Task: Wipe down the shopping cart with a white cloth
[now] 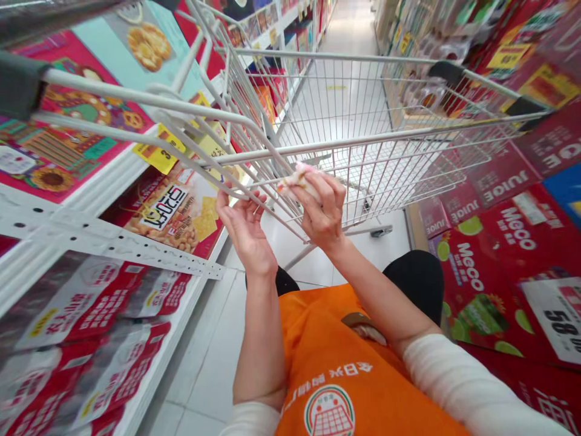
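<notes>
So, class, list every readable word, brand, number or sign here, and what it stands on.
"Meco": red cartons, right.
"JUICE": pink cartons, right.
"58": white price sign, right; smaller print unclear.
"3": yellow price tag, left; rest blurred.
Too small or blurred to read surely: characters on the orange apron, bagged goods and snack box.
</notes>
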Tool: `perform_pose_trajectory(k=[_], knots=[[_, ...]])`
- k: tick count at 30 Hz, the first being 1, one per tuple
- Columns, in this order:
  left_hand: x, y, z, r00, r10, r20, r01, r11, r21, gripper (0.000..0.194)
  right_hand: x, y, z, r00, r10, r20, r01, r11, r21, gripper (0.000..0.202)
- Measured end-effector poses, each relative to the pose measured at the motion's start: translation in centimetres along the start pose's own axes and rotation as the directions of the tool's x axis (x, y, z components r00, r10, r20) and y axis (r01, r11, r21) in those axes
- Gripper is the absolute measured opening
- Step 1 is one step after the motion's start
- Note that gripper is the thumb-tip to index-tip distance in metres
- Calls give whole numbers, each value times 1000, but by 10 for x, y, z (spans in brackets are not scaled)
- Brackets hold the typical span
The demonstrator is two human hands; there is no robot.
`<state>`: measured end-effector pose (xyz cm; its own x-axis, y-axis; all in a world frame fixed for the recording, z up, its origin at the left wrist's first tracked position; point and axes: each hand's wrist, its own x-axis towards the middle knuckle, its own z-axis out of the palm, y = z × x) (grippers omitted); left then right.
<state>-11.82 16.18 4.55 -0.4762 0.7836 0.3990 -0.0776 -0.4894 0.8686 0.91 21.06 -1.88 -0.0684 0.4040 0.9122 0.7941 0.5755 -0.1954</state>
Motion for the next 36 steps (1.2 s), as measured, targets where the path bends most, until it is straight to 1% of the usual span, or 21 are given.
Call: perform_pose_trajectory(k=[3,6,9,11,13,15,17,19,21,22,23,24,25,26,27,28,29,30,31,33,36], knots=[[-1,1,-1,1000,-1,18,1,1000,-10,56,-16,10,0,998,34,-48,-30,996,81,37],[-4,0,2,1000,14,8,-14,1000,-10,53,-25,11,-8,995,99,-34,-93,986,139,38],[-7,0,6,1000,15,-23,-16,999,-40,52,-6,0,-13,996,92,15,-93,988,127,39],[-9,1,8,1000,4,-31,-5,999,-35,54,7,-6,-11,997,62,53,-67,992,111,40],[-10,3,7,1000,-2,-22,2,1000,-6,55,9,-6,-6,998,41,44,-45,994,100,39],[-10,4,5,1000,-6,-7,6,1000,9,56,-3,-1,-3,999,36,-20,-34,996,82,38],[-10,5,3,1000,-11,5,11,1000,17,57,-20,5,-5,997,58,-59,-54,996,64,37],[-10,5,3,1000,-17,15,17,999,45,59,-30,6,-11,994,103,-43,-100,993,63,37],[-12,4,6,1000,-10,-2,10,996,88,60,-25,3,-18,992,128,-11,-127,989,77,36],[-14,3,9,999,9,-38,-5,993,118,59,-19,-1,-22,992,124,-1,-124,989,84,36],[-17,3,13,992,59,-107,-41,985,167,58,-11,-4,-24,993,114,4,-114,989,89,36],[-20,4,16,970,142,-196,-94,967,237,57,-4,-6,-27,995,103,4,-103,990,95,36],[-24,4,21,930,243,-275,-149,935,321,54,2,-8,-28,995,98,1,-97,990,100,36],[-28,5,25,891,330,-313,-191,896,400,49,6,-8,-30,995,101,-8,-99,990,104,36],[-31,6,30,874,377,-306,-212,863,458,43,8,-7,-31,993,114,-26,-111,988,104,35],[-33,6,34,890,373,-263,-212,848,485,36,7,-5,-32,990,133,-48,-128,987,100,35],[-35,6,39,927,321,-196,-195,854,482,31,4,-2,-33,985,155,-73,-148,985,93,34],[-35,6,44,962,242,-125,-160,873,461,26,0,1,-35,980,175,-95,-168,982,83,33],[-34,5,49,982,173,-78,-123,892,436,24,-3,4,-36,975,192,-113,-184,980,73,33],[-30,2,57,992,113,-64,-79,917,390,22,-8,7,-39,969,212,-128,-206,977,60,32],[-22,-4,63,987,127,-101,-80,922,379,17,-6,9,-43,969,213,-121,-209,977,49,33]])
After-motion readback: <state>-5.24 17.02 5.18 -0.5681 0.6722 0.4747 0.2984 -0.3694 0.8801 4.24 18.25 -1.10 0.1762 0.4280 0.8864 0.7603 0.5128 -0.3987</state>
